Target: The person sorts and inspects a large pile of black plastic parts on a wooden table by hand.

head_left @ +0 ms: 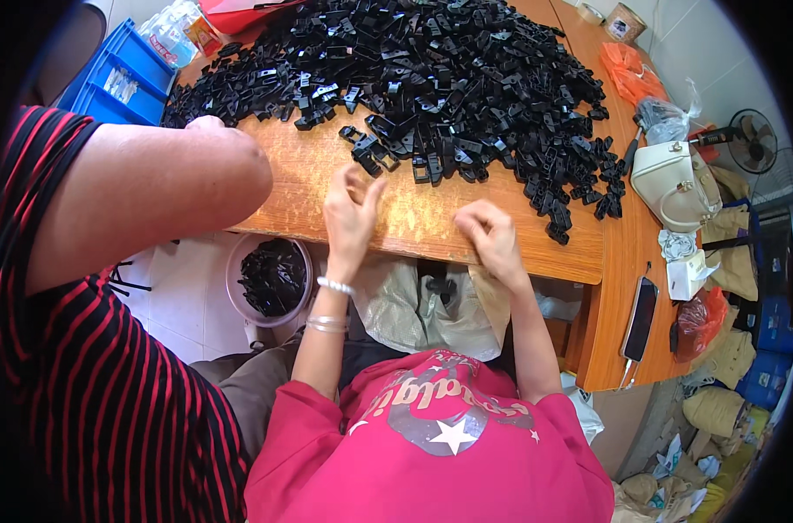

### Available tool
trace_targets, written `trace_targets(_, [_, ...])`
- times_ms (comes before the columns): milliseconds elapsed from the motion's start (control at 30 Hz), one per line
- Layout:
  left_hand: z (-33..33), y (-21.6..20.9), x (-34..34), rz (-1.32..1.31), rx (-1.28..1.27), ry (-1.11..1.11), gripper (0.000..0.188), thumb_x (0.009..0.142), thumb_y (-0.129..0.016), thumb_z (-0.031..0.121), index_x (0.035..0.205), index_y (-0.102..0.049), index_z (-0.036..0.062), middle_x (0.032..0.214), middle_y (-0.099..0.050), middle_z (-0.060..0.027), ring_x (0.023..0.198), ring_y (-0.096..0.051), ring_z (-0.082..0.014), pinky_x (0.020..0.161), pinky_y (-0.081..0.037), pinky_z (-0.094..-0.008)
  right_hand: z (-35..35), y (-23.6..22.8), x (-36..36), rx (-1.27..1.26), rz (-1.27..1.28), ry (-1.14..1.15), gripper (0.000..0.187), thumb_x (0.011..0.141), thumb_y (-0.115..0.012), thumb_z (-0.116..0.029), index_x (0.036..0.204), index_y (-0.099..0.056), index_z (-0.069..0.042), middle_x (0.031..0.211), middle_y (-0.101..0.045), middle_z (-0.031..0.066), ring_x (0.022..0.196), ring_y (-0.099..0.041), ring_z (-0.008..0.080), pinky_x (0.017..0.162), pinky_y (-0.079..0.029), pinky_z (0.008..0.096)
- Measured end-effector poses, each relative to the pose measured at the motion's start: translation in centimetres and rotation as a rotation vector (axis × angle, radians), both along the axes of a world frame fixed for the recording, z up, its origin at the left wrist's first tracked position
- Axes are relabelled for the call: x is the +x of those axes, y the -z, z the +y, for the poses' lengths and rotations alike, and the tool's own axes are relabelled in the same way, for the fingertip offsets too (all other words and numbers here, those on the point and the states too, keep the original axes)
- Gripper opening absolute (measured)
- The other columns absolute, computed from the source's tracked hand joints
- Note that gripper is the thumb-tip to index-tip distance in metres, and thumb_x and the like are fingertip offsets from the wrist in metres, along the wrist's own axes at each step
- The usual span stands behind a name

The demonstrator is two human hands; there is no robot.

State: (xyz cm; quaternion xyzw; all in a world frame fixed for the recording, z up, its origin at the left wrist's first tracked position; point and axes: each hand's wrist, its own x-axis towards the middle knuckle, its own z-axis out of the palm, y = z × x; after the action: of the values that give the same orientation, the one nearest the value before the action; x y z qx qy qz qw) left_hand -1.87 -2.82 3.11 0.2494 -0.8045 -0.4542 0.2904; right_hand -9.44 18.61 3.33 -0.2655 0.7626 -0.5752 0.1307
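Observation:
Black plastic parts (pixel 396 70), small and block-shaped with slots, are heaped across the far side of the wooden table (pixel 296 179). My left hand (pixel 350 213) hovers just short of a few loose parts (pixel 367 150) at the heap's near edge. Its thumb and fingers are apart, with nothing visible between them. Near the table's front edge, my right hand (pixel 494 240) is closed, fingers curled in with the thumb against them. Whatever it may hold is hidden. Below the edge, a pale woven sack (pixel 387 305) gapes open, with a dark part (pixel 440 288) at its mouth.
At my left, another person's bent arm (pixel 161 187) reaches over the table corner. A round tub (pixel 232 283) of black pieces stands on the floor. A blue tray (pixel 156 74) is at far left. On the right lie a white handbag (pixel 671 179), a phone (pixel 640 318) and a tissue pack (pixel 688 275).

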Motion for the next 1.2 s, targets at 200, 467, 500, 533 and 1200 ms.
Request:
trace_targets(200, [-4.0, 2.0, -3.3, -0.055, 0.188, 0.011, 0.029, 0.073, -0.077, 0.017, 0.085, -0.06, -0.0034, 0.075, -0.061, -0.0082, 0.065, -0.056, -0.0139, 0.06, -0.048, -0.0284, -2.6, 1.1, -4.3, 0.294, 0.403, 0.399, 0.024, 0.081, -0.065, -0.009, 0.102, -0.061, -0.002, 0.096, -0.056, 0.0141, 0.094, -0.055, 0.0304, 0.081, -0.044, 0.0393])
trace_targets(467, [-1.4, 1.6, -2.4, -0.063, 0.152, 0.057, 0.026, 0.073, -0.077, 0.011, 0.077, -0.054, 0.0012, 0.062, -0.055, -0.0018, 0.053, -0.048, -0.0081, 0.048, -0.042, -0.0226, -2.4, 2.2, -4.9, 0.426, 0.737, 0.413, 0.029, 0.078, -0.067, -0.009, 0.105, -0.061, -0.001, 0.095, -0.059, 0.0119, 0.094, -0.054, 0.0284, 0.08, -0.042, 0.0396])
trace_targets(500, [-0.7, 0.8, -1.9, -0.025, 0.296, 0.109, 0.029, 0.073, -0.078, 0.011, 0.083, -0.053, 0.001, 0.064, -0.055, -0.0018, 0.054, -0.048, -0.0076, 0.05, -0.043, -0.0215, -2.2, 2.2, -4.5, 0.427, 0.734, 0.413, 0.029, 0.078, -0.067, -0.009, 0.105, -0.061, -0.001, 0.095, -0.059, 0.0119, 0.094, -0.054, 0.0284, 0.08, -0.042, 0.0396])
trace_targets(533, [0.1, 0.1, -1.5, 0.014, 0.441, 0.161, 0.033, 0.073, -0.079, 0.011, 0.09, -0.052, 0.0007, 0.066, -0.056, -0.0018, 0.056, -0.048, -0.0071, 0.052, -0.043, -0.0204, -1.9, 2.1, -4.2, 0.312, 0.575, 0.402, 0.029, 0.079, -0.067, -0.009, 0.105, -0.062, 0.0, 0.092, -0.06, 0.0124, 0.086, -0.056, 0.0277, 0.076, -0.043, 0.0385])
trace_targets(1200, [4.8, -4.8, 1.9, -0.122, 0.644, 0.607, 0.032, 0.092, -0.058, 0.009, 0.12, -0.053, -0.0055, 0.08, -0.067, -0.0114, 0.07, -0.066, -0.0129, 0.062, -0.054, -0.0238, -1.4, -3.2, 2.1, -0.161, 0.385, -0.024, 0.027, 0.079, -0.064, 0.002, 0.106, -0.066, 0.001, 0.101, -0.064, 0.0142, 0.091, -0.061, 0.0249, 0.079, -0.048, 0.0331])
